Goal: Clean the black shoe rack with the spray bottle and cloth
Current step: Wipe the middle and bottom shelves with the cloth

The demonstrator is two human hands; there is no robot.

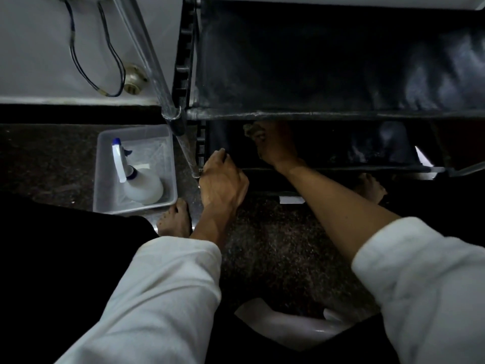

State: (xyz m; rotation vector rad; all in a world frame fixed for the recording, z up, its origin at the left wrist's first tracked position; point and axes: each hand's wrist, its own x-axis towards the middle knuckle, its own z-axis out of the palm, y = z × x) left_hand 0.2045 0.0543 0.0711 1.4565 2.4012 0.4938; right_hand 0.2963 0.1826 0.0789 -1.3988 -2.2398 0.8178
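Note:
The black shoe rack [301, 115] fills the upper right, with dusty fabric shelves and metal rails. My right hand [275, 145] reaches in under the upper shelf's front rail, onto the lower shelf, closed on a crumpled cloth [250, 128] that shows at my fingertips. My left hand [223, 182] grips the front rail of the lower shelf at its left corner, beside the rack's upright post. The white spray bottle [139, 179], with a blue nozzle tip, lies tilted in a clear plastic tub [105, 164] on the floor, left of the rack.
A slanted metal rod [147, 56] crosses the rack's left side. Two black wires [110, 59] and a round metal fitting [135, 78] hang on the white wall. My bare feet [174, 219] rest on the dark speckled floor. A white stool edge [288, 327] shows below.

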